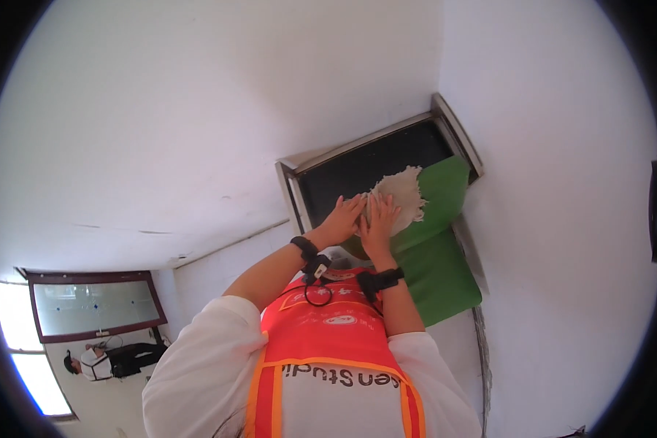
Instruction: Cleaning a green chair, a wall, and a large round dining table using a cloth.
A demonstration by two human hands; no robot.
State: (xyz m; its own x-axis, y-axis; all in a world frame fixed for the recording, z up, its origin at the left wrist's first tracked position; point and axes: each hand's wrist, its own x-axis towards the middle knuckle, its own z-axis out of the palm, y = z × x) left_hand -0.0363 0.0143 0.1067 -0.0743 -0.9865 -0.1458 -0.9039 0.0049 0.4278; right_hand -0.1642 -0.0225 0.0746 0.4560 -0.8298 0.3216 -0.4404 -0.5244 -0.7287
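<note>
A flat, beige piece with a ragged, frayed-looking edge (405,193) lies partly over a green mat (439,274). Whether it is clay or cloth, I cannot tell. My left hand (343,220) rests on its left part, fingers stretched out. Close beside it, my right hand (377,225) presses flat on the piece with its fingers spread. Both hands cover part of the piece. Beneath lies a dark panel (343,174) in a light metal frame, and the mat hangs over its near right side. Black straps with small devices circle both wrists.
A pale wall (562,219) stands close on the right. Far left, another person (98,363) in a white top, dark cap and black trousers is near a dark-framed board (95,303) and a bright window (40,379). I wear a red apron (328,328) with orange edging.
</note>
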